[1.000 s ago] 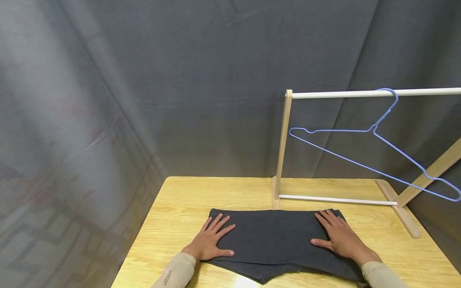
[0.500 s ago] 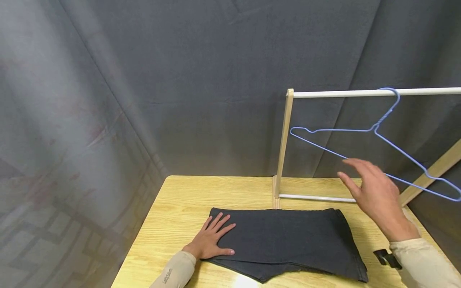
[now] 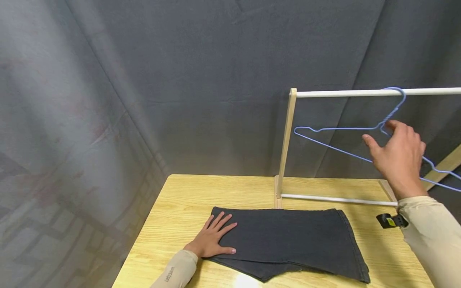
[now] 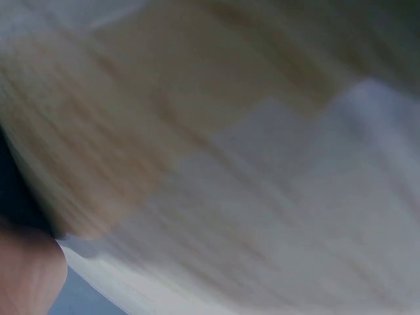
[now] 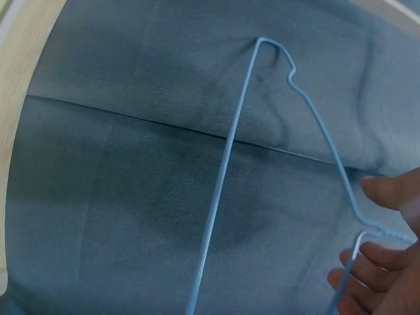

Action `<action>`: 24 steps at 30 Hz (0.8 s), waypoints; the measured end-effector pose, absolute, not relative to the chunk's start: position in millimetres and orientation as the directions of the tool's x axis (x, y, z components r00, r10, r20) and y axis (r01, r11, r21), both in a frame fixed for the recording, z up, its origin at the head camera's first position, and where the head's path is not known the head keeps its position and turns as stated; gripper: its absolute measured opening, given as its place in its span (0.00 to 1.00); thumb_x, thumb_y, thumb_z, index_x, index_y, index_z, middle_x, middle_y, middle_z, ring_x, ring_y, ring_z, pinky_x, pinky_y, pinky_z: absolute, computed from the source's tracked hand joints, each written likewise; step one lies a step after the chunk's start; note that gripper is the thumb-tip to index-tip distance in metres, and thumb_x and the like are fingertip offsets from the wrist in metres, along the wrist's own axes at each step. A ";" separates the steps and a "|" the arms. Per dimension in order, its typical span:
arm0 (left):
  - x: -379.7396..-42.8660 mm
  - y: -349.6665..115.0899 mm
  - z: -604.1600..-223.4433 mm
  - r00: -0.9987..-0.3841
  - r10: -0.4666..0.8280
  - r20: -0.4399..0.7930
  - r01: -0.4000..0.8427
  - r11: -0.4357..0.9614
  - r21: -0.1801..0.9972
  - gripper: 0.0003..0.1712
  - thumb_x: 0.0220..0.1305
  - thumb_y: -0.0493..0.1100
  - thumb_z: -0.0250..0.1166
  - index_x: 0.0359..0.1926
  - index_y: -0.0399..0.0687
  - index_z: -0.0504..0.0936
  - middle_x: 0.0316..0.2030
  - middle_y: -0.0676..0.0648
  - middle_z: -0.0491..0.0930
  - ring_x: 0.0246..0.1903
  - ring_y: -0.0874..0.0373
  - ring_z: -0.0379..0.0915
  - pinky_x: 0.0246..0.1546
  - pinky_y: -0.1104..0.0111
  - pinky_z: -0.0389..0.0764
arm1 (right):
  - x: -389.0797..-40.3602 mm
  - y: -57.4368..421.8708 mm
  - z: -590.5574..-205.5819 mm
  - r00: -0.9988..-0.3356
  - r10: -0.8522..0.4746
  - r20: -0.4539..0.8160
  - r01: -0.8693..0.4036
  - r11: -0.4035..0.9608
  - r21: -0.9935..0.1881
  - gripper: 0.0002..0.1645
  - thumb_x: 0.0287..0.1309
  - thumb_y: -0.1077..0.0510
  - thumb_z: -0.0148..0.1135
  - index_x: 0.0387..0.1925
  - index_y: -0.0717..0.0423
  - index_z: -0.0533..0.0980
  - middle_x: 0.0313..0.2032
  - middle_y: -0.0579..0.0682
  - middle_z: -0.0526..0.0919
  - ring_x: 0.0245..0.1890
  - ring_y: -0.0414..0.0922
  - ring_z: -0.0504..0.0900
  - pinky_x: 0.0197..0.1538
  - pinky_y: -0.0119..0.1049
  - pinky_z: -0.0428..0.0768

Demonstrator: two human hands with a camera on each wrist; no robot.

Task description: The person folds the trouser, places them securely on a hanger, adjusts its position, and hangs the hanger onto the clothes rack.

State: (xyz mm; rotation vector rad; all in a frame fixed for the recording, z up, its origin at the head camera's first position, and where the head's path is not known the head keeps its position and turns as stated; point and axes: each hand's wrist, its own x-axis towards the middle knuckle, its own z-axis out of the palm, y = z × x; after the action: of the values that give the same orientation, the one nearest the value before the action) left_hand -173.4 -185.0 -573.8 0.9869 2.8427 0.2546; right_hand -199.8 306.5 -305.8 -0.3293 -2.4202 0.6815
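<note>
Folded dark trousers (image 3: 288, 236) lie flat across the wooden table in the head view. My left hand (image 3: 214, 236) rests on their left end with its fingers spread. A blue wire hanger (image 3: 335, 129) hangs by its hook from the white top bar of a rack. Raised to the hanger's neck is my right hand (image 3: 401, 154), thumb and fingers apart. In the right wrist view, the hanger's twisted neck (image 5: 390, 233) lies between the thumb and fingers (image 5: 374, 266) of that hand. A firm grip is not visible there. The left wrist view is blurred, showing mostly wood surface.
The rack has a wooden upright (image 3: 287, 144), a white top bar (image 3: 345, 93) and a white lower bar (image 3: 338, 199) behind the trousers. A grey curtain (image 3: 223, 88) hangs behind the table (image 3: 194, 192). A black strap device sits at my right wrist.
My right hand has lifted off the right end of the trousers and risen to the hanger's neck. My left hand has stayed in place on the trousers.
</note>
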 end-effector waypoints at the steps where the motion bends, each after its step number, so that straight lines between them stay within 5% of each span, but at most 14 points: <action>1: -172.9 -184.3 -573.6 -0.781 0.622 -0.059 0.602 0.774 0.198 0.50 0.53 0.83 0.44 0.73 0.73 0.49 0.76 0.55 0.43 0.76 0.48 0.37 0.71 0.43 0.43 | -202.2 308.0 -303.7 -0.801 0.375 0.466 0.074 0.835 -0.546 0.40 0.63 0.46 0.56 0.67 0.67 0.59 0.59 0.73 0.68 0.59 0.71 0.62 0.57 0.64 0.53; 8: -171.9 -183.0 -575.1 -0.786 0.613 -0.082 0.591 0.783 0.193 0.49 0.52 0.83 0.44 0.73 0.76 0.47 0.76 0.57 0.41 0.76 0.49 0.35 0.72 0.44 0.43 | -206.8 316.3 -297.6 -0.862 0.351 0.365 0.089 0.815 -0.572 0.36 0.67 0.37 0.45 0.59 0.63 0.70 0.54 0.72 0.75 0.57 0.70 0.67 0.59 0.63 0.55; 16: -173.2 -180.4 -575.8 -0.780 0.621 -0.077 0.597 0.775 0.206 0.49 0.52 0.83 0.44 0.73 0.76 0.47 0.76 0.57 0.41 0.76 0.50 0.35 0.72 0.44 0.42 | -202.1 324.8 -296.2 -0.842 0.360 0.402 0.110 0.844 -0.525 0.32 0.70 0.40 0.43 0.49 0.65 0.74 0.44 0.70 0.78 0.43 0.64 0.72 0.49 0.57 0.60; 24: -174.8 -178.9 -576.3 -0.783 0.615 -0.088 0.592 0.782 0.197 0.49 0.52 0.84 0.42 0.73 0.77 0.47 0.76 0.58 0.41 0.76 0.51 0.34 0.73 0.44 0.42 | -203.3 323.7 -296.1 -0.854 0.375 0.361 0.141 0.834 -0.534 0.35 0.70 0.38 0.40 0.50 0.66 0.74 0.47 0.70 0.78 0.46 0.64 0.73 0.52 0.58 0.59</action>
State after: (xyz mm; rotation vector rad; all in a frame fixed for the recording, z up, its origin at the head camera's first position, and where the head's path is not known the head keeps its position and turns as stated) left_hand -174.8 -178.9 -576.3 0.9630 2.8245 0.2383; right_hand -203.3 323.7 -296.1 -0.3815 -2.5530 0.6948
